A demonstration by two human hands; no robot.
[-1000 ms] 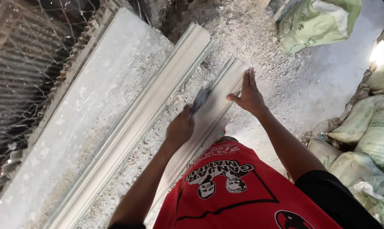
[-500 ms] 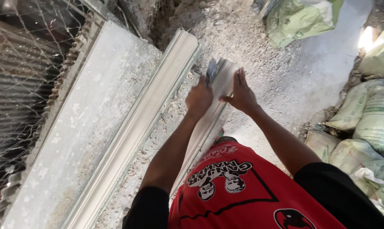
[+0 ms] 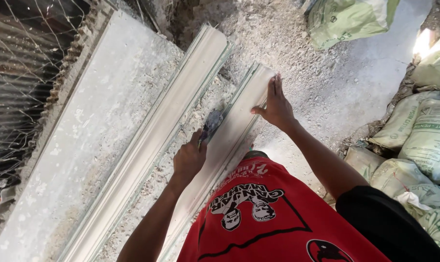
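Left hand slid its scraper back down the moulding.

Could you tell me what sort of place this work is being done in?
Probably a small workshop or yard where plaster mouldings are cast. Long white moulding strips lie on a crumb-strewn workbench, stacked sacks sit alongside, and the left hand holds a scraper against one strip.

Head view, steeply downward; close overhead
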